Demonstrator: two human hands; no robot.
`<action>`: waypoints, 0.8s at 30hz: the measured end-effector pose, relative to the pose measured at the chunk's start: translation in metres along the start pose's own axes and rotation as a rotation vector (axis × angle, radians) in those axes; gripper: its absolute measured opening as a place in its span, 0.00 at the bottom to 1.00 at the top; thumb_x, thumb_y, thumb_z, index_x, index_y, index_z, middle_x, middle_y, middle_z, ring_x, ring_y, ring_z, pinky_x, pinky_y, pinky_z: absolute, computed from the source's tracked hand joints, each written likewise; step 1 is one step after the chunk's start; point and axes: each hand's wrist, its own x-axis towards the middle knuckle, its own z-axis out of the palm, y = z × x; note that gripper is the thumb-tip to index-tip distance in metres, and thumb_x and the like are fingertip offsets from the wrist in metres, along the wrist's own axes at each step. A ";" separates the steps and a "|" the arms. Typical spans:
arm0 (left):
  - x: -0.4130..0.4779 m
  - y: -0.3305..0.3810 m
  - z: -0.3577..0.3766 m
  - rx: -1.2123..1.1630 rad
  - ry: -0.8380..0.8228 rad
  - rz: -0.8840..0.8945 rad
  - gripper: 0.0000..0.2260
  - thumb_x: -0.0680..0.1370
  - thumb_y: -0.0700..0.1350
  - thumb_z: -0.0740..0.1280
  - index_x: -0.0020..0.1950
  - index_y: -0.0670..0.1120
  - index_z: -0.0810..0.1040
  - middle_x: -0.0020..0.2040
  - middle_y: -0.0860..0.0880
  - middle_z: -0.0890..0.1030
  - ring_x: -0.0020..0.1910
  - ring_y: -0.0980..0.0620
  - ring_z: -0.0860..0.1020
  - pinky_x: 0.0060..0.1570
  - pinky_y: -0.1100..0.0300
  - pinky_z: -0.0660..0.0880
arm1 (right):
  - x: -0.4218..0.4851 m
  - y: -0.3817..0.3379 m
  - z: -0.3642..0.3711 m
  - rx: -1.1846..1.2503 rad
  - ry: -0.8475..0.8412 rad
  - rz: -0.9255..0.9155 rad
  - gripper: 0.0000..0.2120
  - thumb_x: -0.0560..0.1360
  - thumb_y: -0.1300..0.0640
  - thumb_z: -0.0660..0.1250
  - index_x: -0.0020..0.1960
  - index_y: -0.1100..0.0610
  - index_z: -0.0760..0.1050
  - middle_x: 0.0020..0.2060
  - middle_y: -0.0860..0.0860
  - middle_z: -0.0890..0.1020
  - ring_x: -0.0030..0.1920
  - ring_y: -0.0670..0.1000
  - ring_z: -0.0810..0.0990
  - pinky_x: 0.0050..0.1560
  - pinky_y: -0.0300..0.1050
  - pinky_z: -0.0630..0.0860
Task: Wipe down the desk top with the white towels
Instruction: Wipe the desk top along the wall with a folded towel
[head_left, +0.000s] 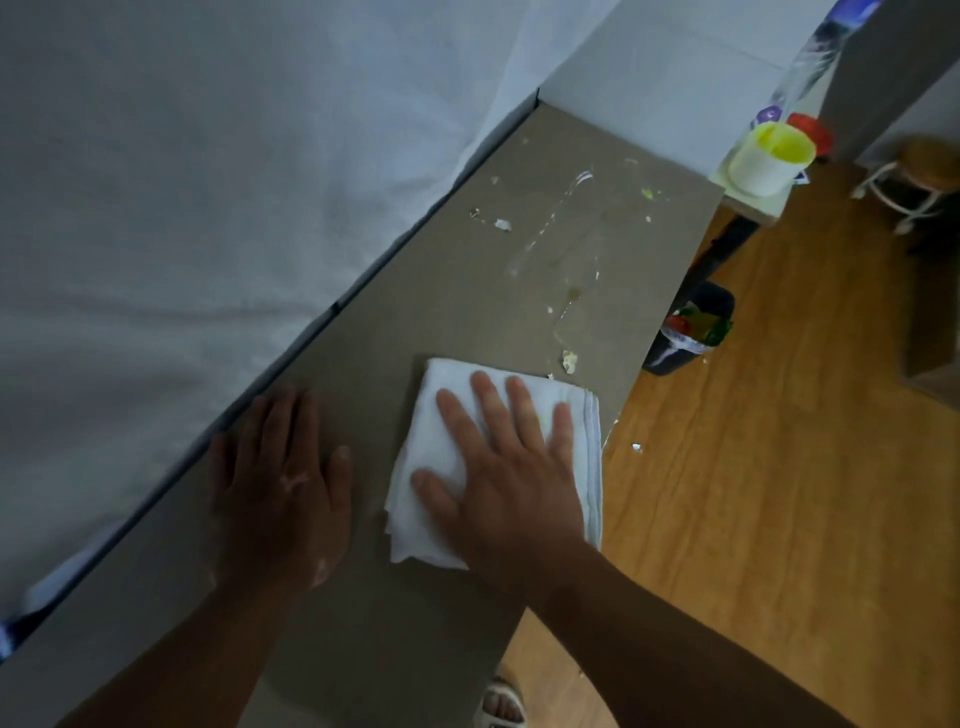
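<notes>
- White towel (421, 441), centre frame, is judged soft, light and floppy; best pressed flat from above.
- Right hand (514, 478) is pressed on it, fingers (491, 410) spread; left hand (280, 478) is laid flat on tabletop (415, 291), fingers together.

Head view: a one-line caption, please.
Right hand presses folded white towel on smeared grey desk top; left hand rests flat.

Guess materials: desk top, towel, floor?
Desk top: likely matte laminate or painted board; flat grey-brown, no grain, spills sit on top. Towel: soft cloth, probably cotton; layered folds, stitched edge. Floor: wood or wood-look laminate; visible plank grain.
</notes>
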 end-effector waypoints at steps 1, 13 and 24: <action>0.000 0.000 0.000 -0.001 0.007 0.001 0.27 0.83 0.53 0.56 0.76 0.37 0.72 0.75 0.35 0.73 0.75 0.33 0.70 0.73 0.33 0.65 | 0.003 0.004 -0.001 0.002 0.005 -0.003 0.35 0.80 0.29 0.47 0.83 0.42 0.49 0.84 0.49 0.48 0.83 0.56 0.41 0.78 0.68 0.37; 0.000 0.001 0.001 0.012 0.016 0.003 0.28 0.83 0.54 0.55 0.78 0.38 0.70 0.77 0.37 0.71 0.75 0.34 0.70 0.75 0.34 0.63 | 0.120 0.089 -0.035 -0.056 0.060 0.197 0.38 0.78 0.27 0.44 0.83 0.42 0.49 0.84 0.49 0.50 0.83 0.57 0.46 0.78 0.70 0.43; 0.002 0.002 -0.001 0.005 0.013 -0.012 0.28 0.82 0.54 0.56 0.77 0.38 0.71 0.75 0.36 0.73 0.75 0.34 0.70 0.74 0.35 0.64 | 0.117 0.077 -0.036 -0.048 0.021 0.316 0.36 0.80 0.29 0.42 0.83 0.43 0.42 0.84 0.48 0.43 0.83 0.57 0.39 0.77 0.71 0.38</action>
